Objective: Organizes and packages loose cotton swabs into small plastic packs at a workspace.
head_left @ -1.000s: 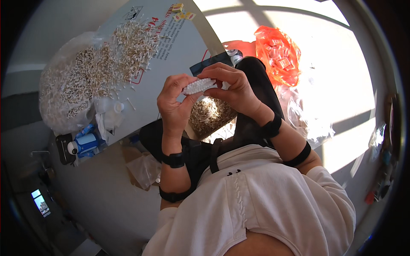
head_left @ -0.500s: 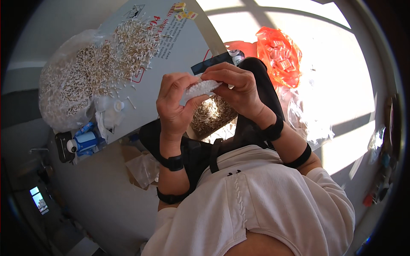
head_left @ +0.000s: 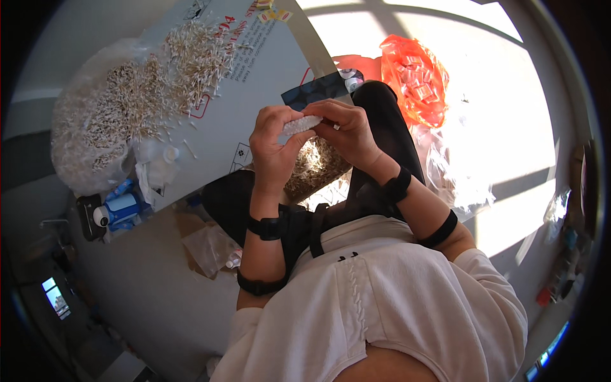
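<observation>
Between my hands, above my lap, is a bundle of cotton swabs [head_left: 300,125] with its white tips packed close together and facing me. My left hand [head_left: 272,145] closes on its left side, thumb below and fingers above. The right hand [head_left: 349,132] pinches the other end, with its fingers bent over the top. A wrapper around the bundle is hard to make out. Below the hands, between my legs, a box of loose cotton swabs [head_left: 316,164] is partly hidden by my wrists.
Loose cotton swabs [head_left: 197,60] spread over the grey table [head_left: 219,134], spilling from a clear plastic bag [head_left: 70,137]. A blue-and-white bottle [head_left: 121,211] is at the table's left edge. On the right, an orange bag [head_left: 417,79] holds small packs; clear plastic bags [head_left: 449,175] lie nearby.
Both hands have drawn closer together around the bundle. The left has shifted right, the right slightly left, and less of the white tips shows.
</observation>
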The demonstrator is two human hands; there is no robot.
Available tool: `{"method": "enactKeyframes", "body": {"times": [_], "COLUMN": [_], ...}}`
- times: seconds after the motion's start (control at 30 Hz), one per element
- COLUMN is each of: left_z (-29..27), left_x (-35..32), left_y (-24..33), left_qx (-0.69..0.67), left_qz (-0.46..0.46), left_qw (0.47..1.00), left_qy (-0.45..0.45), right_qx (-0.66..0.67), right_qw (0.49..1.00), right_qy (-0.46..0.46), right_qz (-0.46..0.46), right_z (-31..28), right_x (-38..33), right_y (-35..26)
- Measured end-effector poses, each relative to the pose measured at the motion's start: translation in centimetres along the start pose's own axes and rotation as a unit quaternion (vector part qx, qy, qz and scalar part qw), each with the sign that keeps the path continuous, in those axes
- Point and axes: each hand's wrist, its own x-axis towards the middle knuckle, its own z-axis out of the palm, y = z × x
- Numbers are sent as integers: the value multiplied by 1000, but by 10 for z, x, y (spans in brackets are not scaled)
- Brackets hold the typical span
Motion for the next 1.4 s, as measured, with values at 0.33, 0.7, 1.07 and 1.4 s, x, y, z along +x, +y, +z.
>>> {"method": "enactKeyframes", "body": {"times": [0.33, 0.7, 1.07, 1.4], "left_z": [27, 9, 21, 12], "left_x": [-10, 9, 14, 16], "left_y": [-44, -64, -78, -77], "left_qx": [-1, -183, -222, -163], "left_qz": [-41, -425, -392, -364], "left_qw": [999, 882, 882, 903], "left_qy": [-17, -91, -137, -160], "right_qx": [50, 30, 1, 25], "right_qw": [994, 985, 992, 986], "right_qy": [15, -48, -47, -31], "right_qz": [91, 163, 114, 164], "right_z": [3, -4, -2, -2], "right_x": [-10, -13, -12, -12], "right_y": [64, 84, 80, 85]}}
